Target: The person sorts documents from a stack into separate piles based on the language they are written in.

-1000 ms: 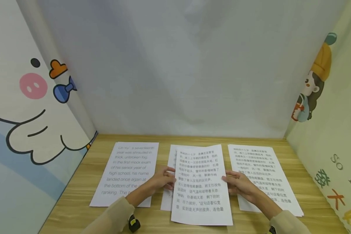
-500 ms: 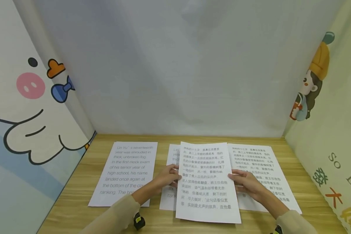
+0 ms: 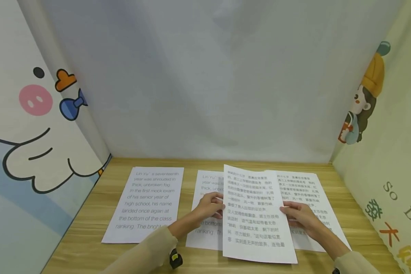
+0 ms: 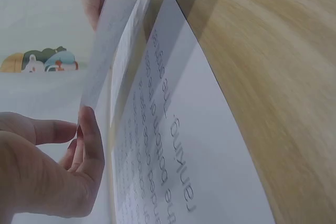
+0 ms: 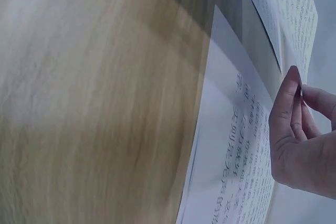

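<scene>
A white sheet of paper printed with Chinese text [image 3: 257, 217] is held up off the table between both hands. My left hand [image 3: 210, 207] pinches its left edge between thumb and fingers, seen close in the left wrist view. At the opposite edge my right hand [image 3: 301, 217] pinches the paper, its thumb and fingertips meeting in the right wrist view. Below the left side lies a middle stack of English-text paper [image 3: 205, 236], partly covered. Under the right side and right hand lies a stack of Chinese-text paper [image 3: 315, 190], also partly hidden.
Another stack of English-text paper [image 3: 147, 201] lies at the left of the wooden table [image 3: 85, 228], its lower corner under the left sleeve [image 3: 150, 247]. A plain pale backdrop [image 3: 219, 95] rises behind, with cartoon-printed panels at both sides.
Both hands have carried the Chinese-text sheet to the right, from over the middle stack toward the right stack. More of the middle English page now shows.
</scene>
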